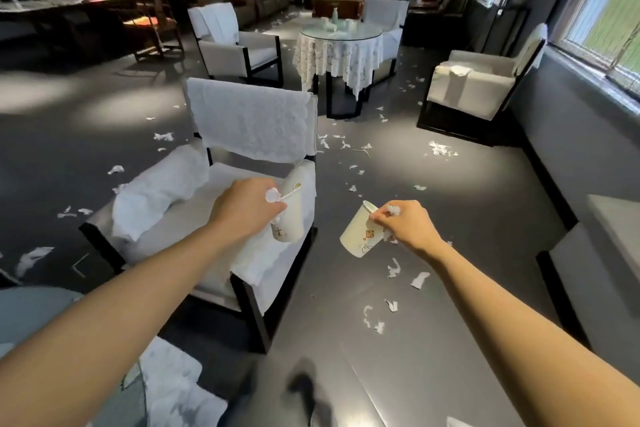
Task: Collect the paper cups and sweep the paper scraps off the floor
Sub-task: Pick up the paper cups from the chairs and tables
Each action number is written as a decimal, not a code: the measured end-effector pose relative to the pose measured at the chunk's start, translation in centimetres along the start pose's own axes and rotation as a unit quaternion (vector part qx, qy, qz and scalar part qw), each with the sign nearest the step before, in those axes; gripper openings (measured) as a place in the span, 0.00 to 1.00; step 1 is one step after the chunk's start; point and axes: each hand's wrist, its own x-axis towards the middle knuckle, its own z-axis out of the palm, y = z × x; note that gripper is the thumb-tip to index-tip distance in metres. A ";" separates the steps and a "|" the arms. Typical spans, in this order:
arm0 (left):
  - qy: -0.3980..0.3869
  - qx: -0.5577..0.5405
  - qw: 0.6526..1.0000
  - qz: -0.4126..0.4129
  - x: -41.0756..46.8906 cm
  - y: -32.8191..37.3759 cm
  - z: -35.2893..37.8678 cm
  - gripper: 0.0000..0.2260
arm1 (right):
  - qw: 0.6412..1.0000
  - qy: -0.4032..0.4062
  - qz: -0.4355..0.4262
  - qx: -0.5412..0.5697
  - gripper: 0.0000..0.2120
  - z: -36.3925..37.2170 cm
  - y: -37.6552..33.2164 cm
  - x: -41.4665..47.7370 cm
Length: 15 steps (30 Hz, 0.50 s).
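Two paper cups (pixel 289 218) (pixel 360 236), hands (pixel 247 208) (pixel 405 225) gripping, print unreadable

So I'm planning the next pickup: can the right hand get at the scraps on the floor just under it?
Probably not cleanly: the floor around those scraps is bare, but the right hand pinches a paper cup and a crumpled scrap, so it has no free grip.

Left hand (pixel 247 208) and right hand (pixel 403 224) extended, fingers (pixel 378 217) curled.
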 end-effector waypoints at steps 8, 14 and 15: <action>-0.043 -0.005 0.997 0.058 21.2 4.1 8.3 0.06 | 0.999 0.036 0.019 -0.010 0.08 -3.7 4.2 20.7; -0.051 0.018 0.995 0.089 41.2 7.7 10.5 0.03 | 0.997 0.078 0.020 -0.012 0.08 -7.6 2.9 38.8; -0.054 0.024 0.994 0.094 44.0 8.5 10.8 0.03 | 0.996 0.081 0.020 -0.017 0.06 -8.4 2.7 41.1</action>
